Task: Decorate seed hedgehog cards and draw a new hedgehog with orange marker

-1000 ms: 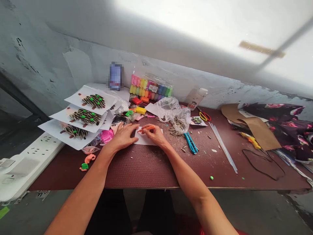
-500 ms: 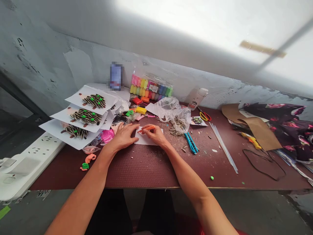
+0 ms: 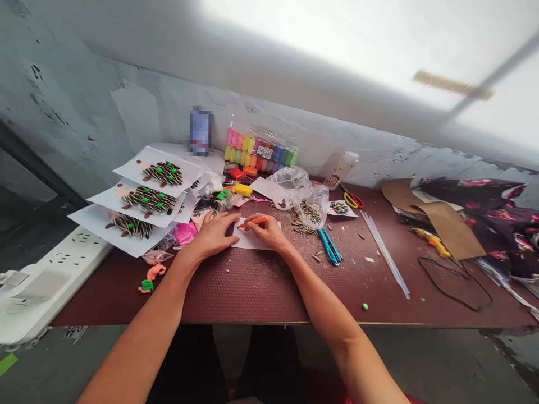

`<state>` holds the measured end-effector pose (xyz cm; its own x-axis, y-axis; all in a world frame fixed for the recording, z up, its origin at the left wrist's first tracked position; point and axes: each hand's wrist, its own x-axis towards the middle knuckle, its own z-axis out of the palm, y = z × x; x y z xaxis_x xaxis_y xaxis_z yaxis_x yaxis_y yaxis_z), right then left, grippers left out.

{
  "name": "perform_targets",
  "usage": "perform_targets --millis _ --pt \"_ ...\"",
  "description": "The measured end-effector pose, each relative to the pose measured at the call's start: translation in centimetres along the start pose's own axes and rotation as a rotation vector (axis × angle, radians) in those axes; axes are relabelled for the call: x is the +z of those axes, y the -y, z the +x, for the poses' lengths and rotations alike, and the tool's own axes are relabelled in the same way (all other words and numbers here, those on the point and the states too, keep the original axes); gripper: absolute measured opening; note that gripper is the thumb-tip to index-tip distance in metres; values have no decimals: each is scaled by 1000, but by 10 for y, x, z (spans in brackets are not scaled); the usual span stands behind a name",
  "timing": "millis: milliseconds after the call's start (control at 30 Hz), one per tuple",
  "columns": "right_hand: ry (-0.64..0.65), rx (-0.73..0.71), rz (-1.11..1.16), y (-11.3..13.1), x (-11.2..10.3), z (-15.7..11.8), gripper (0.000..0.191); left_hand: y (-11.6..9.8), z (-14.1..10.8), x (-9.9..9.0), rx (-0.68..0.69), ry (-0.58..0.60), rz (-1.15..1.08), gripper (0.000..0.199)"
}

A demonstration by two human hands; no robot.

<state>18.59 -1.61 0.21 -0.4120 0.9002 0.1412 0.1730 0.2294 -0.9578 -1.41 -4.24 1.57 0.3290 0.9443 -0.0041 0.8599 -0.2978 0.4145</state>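
Observation:
On the table before me lies a small sheet of white paper [image 3: 251, 242]. My left hand [image 3: 214, 233] rests with fingers spread at its left edge, thumb on the paper. An orange pen [image 3: 251, 223] is gripped in my right hand [image 3: 269, 232], its tip at the sheet's upper left part. Any mark on the paper is too small to make out. Left of my hands, stacked white cards [image 3: 99, 196] carry hedgehog shapes made of striped seeds with green dots. Loose sunflower seeds [image 3: 304, 225] lie to the right, partly under a clear plastic bag [image 3: 290, 185].
Blue pliers-like cutter [image 3: 329, 247], scissors [image 3: 352, 200], glue sticks [image 3: 385, 255] and a yellow glue gun [image 3: 433, 241] lie to the right. Coloured clay packs [image 3: 261, 151] and a white bottle [image 3: 342, 168] stand behind. A power strip [image 3: 63, 275] borders the left side.
Almost nothing differs. Both hands and the pen keep their places on the paper, and the view has shifted only very slightly.

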Motion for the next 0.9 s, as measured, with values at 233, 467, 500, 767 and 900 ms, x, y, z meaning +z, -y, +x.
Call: perform_targets --millis 233,467,500,767,900 --pt "-5 46 -33 -1 0 0 28 0 0 0 6 -4 -4 61" --pt "-12 35 -46 0 1 -1 24 2 0 2 19 -30 -22 61" --pt "-12 38 -54 0 1 -1 24 3 0 3 22 -34 -23 61" --pt "-24 9 -45 0 2 -1 20 3 0 2 18 -22 -19 61" --pt "-13 8 -32 1 1 -1 22 2 0 2 20 -25 -17 60"
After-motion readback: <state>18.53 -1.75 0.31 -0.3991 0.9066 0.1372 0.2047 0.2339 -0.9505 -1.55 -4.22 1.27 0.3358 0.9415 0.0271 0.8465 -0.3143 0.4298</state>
